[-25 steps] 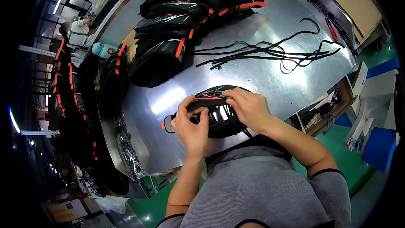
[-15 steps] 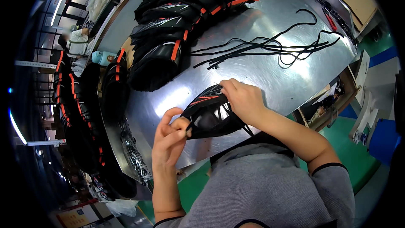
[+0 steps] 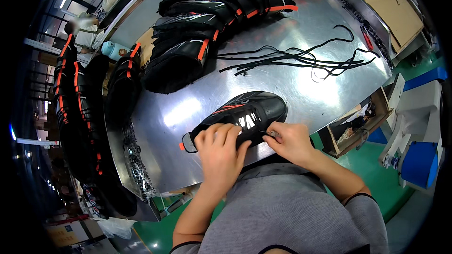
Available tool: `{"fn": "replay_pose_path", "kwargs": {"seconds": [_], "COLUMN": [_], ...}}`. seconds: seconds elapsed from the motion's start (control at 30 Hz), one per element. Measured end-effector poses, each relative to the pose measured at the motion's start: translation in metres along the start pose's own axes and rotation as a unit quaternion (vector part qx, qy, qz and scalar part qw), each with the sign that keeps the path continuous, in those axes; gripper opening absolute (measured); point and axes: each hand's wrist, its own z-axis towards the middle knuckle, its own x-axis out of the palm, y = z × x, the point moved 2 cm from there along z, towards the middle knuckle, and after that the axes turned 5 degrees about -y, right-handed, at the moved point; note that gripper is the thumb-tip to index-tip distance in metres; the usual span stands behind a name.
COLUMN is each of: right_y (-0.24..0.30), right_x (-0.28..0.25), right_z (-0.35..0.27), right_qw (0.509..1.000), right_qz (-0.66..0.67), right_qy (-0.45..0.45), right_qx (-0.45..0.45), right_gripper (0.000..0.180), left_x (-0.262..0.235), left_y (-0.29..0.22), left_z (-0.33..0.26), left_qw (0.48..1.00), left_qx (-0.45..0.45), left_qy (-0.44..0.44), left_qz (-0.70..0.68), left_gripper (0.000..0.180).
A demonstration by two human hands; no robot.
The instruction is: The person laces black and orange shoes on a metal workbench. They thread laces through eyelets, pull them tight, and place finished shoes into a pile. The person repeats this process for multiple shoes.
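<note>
A black shoe upper (image 3: 266, 104) with orange and grey trim lies on the metal table in front of me, toe to the right. White shows between the black laces across its opening, and a loop with an orange tab stands out at its heel. My left hand (image 3: 219, 153) grips the upper's near side, fingers over the top and thumb along the near edge. At the near row of eyelets my right hand (image 3: 289, 142) is closed in a pinch on a thin dark strand that looks like a shoelace end (image 3: 263, 132). Its fingers partly hide the strand.
Nested black shoe uppers (image 3: 202, 33) with orange heel strips fill the table's far left. Loose black laces (image 3: 301, 59) lie beyond my hands. A red-handled tool (image 3: 367, 41) rests by the right rim. More uppers (image 3: 77, 108) stand in rows at left; an open drawer (image 3: 351, 131) juts out at right.
The upper, held up and tilted before, now lies lower and flatter on the table. My left hand has moved from its rim onto its side; my right hand has moved down to the near eyelets.
</note>
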Motion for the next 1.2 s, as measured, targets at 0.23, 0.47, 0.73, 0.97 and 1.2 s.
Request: {"fn": "replay_pose_path", "kwargs": {"seconds": [0.23,0.47,0.73,0.97,1.2], "right_y": [0.025,0.012,0.027,0.021,0.018], "right_x": [-0.010,-0.006,0.010,0.007,0.024], "right_z": [-0.032,0.009,0.015,0.012,0.061], "right_qw": [0.960,0.959,0.904,0.940,0.973], "right_qz": [-0.049,0.255,0.335,0.296,0.211], "right_qy": [0.138,0.070,0.232,0.157,-0.053], "right_qx": [-0.239,0.105,0.128,0.064,-0.083], "right_gripper": [0.016,0.024,0.023,0.015,0.014], "left_x": [0.010,-0.003,-0.017,0.016,0.013], "left_y": [0.023,0.017,0.007,0.030,0.038], "left_z": [0.019,0.019,0.019,0.007,0.015], "left_qw": [0.996,0.989,0.991,0.995,0.990], "left_qx": [-0.029,0.036,0.043,-0.047,-0.065], "left_qy": [-0.083,-0.139,-0.129,0.080,0.115], "left_qz": [-0.002,0.029,0.000,0.020,-0.048], "left_gripper": [0.023,0.025,0.025,0.021,0.018]}}
